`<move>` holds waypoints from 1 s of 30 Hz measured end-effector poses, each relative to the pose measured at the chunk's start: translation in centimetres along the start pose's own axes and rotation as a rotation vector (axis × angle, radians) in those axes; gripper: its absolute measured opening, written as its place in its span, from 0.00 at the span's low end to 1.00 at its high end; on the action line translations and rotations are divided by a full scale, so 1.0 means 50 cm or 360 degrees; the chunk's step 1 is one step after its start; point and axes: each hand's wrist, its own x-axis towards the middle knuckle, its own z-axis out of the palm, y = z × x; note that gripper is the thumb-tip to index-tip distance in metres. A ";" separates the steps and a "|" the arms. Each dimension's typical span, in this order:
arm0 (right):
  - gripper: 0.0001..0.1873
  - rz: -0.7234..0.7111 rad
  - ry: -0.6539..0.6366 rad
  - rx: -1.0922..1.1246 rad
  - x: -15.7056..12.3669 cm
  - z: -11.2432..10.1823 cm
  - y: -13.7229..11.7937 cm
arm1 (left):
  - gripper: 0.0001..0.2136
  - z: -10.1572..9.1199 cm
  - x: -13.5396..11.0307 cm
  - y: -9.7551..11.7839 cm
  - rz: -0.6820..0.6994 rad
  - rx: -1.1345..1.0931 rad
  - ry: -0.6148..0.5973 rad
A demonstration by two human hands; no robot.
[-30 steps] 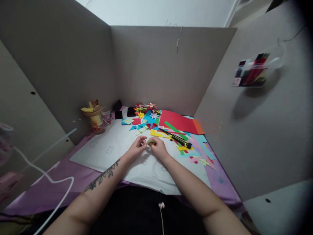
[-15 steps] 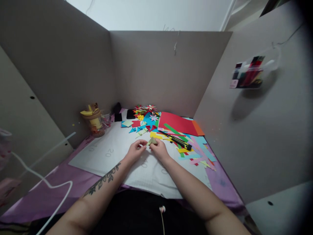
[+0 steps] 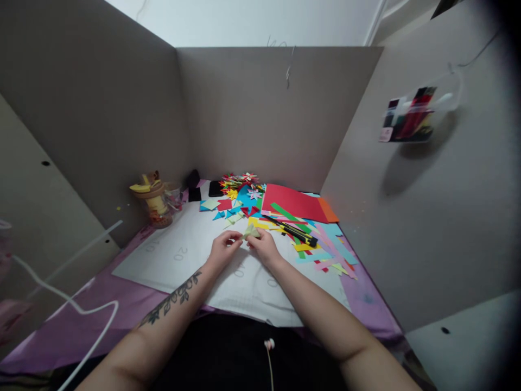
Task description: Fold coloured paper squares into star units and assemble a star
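Both hands meet over the white cutting mat (image 3: 175,255) and pinch a small folded piece of pale green paper (image 3: 249,232). My left hand (image 3: 223,251) grips its left side with curled fingers. My right hand (image 3: 264,247) holds the right side, fingers pressed together on the paper. The paper stands slightly above the mat, tilted, with a pointed fold showing.
Behind the hands lie coloured paper scraps, a red sheet (image 3: 295,202), folded paper stars (image 3: 240,182) and a black-and-yellow utility knife (image 3: 295,230). A jar with a yellow lid (image 3: 152,201) stands at the left. Grey partition walls enclose the desk; a bag (image 3: 407,117) hangs on the right wall.
The green paper has been turned and folded between the fingers; it rose a little, then settled lower. Both hands stayed in place over the mat.
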 end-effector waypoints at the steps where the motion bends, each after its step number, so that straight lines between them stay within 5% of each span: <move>1: 0.05 -0.0004 -0.0010 0.0015 0.000 0.001 0.001 | 0.07 0.000 0.000 0.000 0.0011 0.0005 0.0022; 12: 0.04 -0.0057 -0.0070 0.0067 0.004 0.005 0.015 | 0.06 0.003 -0.004 0.009 0.0193 -0.0044 0.0036; 22: 0.07 -0.0031 -0.0056 0.0072 0.002 0.009 0.016 | 0.09 -0.003 0.001 0.014 -0.0258 -0.0156 0.0052; 30: 0.07 -0.0114 -0.0110 -0.0019 0.002 0.008 0.020 | 0.10 -0.005 0.005 0.014 -0.0349 -0.0398 0.0061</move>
